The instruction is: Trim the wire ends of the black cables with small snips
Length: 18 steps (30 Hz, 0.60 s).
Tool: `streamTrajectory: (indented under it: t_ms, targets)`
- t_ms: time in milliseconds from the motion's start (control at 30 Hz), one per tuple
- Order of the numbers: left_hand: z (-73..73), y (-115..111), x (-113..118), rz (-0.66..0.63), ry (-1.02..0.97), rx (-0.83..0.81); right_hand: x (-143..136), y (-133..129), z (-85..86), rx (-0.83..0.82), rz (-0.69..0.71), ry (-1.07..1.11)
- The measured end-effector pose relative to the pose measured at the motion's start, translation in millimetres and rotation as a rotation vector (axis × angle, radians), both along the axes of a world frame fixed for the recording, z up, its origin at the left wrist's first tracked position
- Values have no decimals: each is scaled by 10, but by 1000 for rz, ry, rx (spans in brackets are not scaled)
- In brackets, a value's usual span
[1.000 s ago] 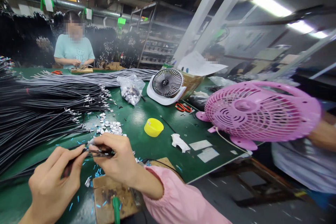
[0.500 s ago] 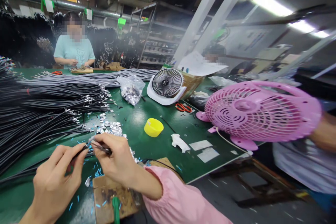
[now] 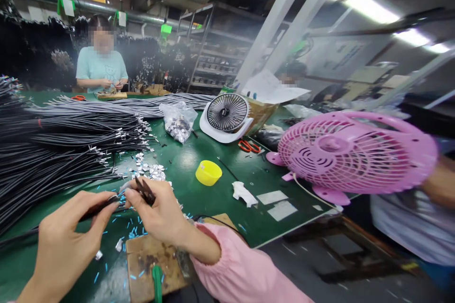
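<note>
My left hand pinches a black cable between thumb and fingers, close to its end. Thin blue and pale wires stick out of that end. Thumb and fingertips of my right hand close on these wires. A dark tool with two pointed blades is also tucked in that hand, tips upward; whether it is tweezers or small snips I cannot tell. Below the hands lies a worn wooden block with a green-handled thing on it. Silvery foil scraps and blue bits surround them.
Bundles of black cables fill the left side. Beyond are a bag of metal parts, a small white fan, orange-handled scissors and a yellow ring. A pink fan stands right. A co-worker sits across the table.
The tool in my right hand has swung from pointing at the cable end to pointing up. My left hand has shifted slightly left. A foil scrap now shows on the table beside it.
</note>
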<state>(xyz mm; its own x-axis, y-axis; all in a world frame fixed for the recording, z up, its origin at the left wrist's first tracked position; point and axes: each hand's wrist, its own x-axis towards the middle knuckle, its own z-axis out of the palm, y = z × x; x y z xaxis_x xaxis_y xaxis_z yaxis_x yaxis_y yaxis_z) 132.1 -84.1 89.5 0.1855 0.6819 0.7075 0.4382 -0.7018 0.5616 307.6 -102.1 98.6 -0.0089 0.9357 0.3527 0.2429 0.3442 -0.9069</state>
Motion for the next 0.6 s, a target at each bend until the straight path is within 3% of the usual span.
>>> streamTrajectory:
  t_ms: [167,433,500,600]
  targets:
    - [-118,-43,50,105,71,204,-7,-27,-45,176,-49,-128]
    - [-185,-32,37,108,110,260,19,-23,-91,364,-53,-171]
    - [-185,-37,38,116,111,265,15,-26,-84,344,-44,-148]
    - [-185,-51,43,119,125,271,-4,-24,-44,170,-16,-49]
